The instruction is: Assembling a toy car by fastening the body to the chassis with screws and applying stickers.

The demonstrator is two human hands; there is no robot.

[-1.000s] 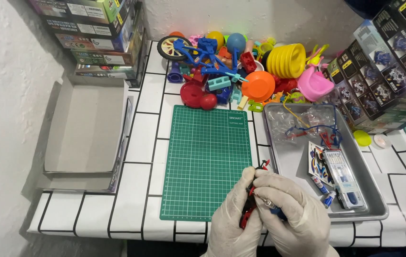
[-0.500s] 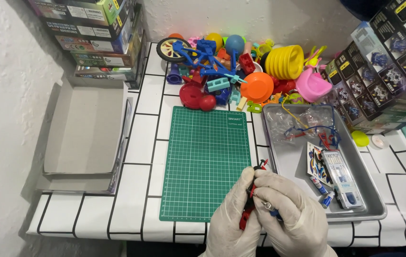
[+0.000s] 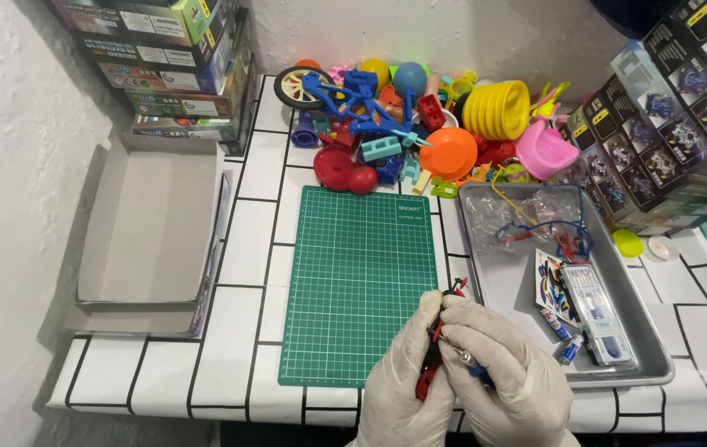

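Both gloved hands, left (image 3: 403, 381) and right (image 3: 498, 381), pressed together, fingers pinched shut on small red toy part (image 3: 435, 352) over green cutting mat (image 3: 353, 281).

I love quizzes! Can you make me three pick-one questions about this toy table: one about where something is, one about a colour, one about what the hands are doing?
1. Where is the metal tray?
A. right of the green mat
B. on the mat
C. inside the box

2. What colour is the ringed stack?
A. yellow
B. black
C. white

3. The open cardboard box holds:
A. toys
B. tools
C. nothing visible

Answers: 1 A, it lies beside the mat's right edge. 2 A, bright yellow. 3 C, its bare floor shows.
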